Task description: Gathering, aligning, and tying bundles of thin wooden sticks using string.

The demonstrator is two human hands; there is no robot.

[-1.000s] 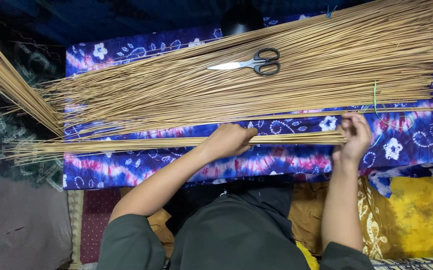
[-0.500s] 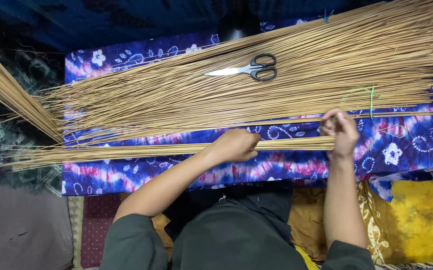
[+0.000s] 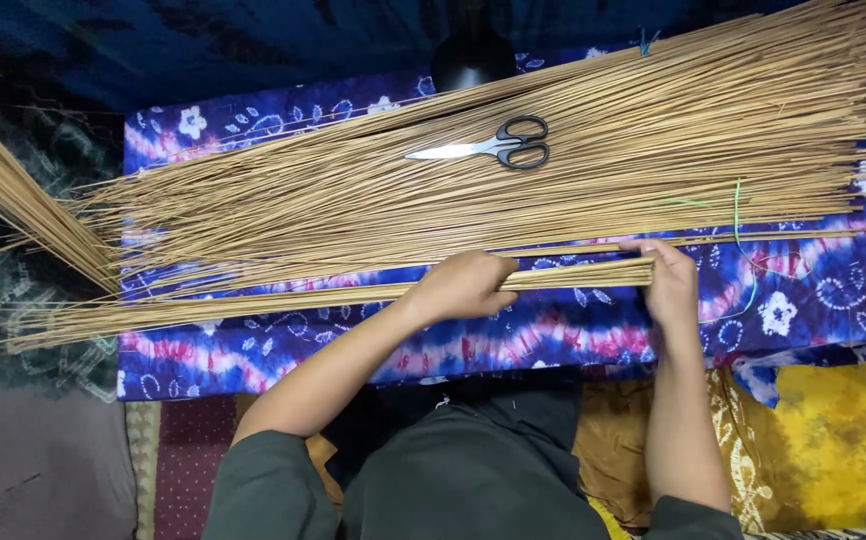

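**Both hands clamped on a thin bundle of sticks, near edge of the cloth**

A slim bundle of tan sticks [image 3: 333, 297] lies lengthwise along the near part of a blue and purple patterned cloth [image 3: 813, 290], running from the far left, where its thin tips fan out past the cloth's edge, to just right of centre. The left hand [image 3: 465, 286] is wrapped over the bundle around its middle stretch, fingers curled down on top of it. The right hand [image 3: 669, 283] sits at the bundle's blunt, squared-off end, fingers closed against the stick ends. The two hands are apart, with a short run of the bundle showing between them.

Just beyond the bundle, farther from the person, a much larger heap of loose sticks [image 3: 573, 170] covers most of the cloth, slanting up toward the right. A pair of black-handled scissors [image 3: 493, 147] rests on top of that heap, blades shut and pointing left, well apart from both hands. A thin green string [image 3: 737, 215] trails across the right part of the heap and onto the cloth, just beside the right hand. Another sheaf of sticks [image 3: 13, 205] slants in from the upper left, off the cloth. A yellow fabric [image 3: 833, 450] lies at the lower right, beside the right forearm.
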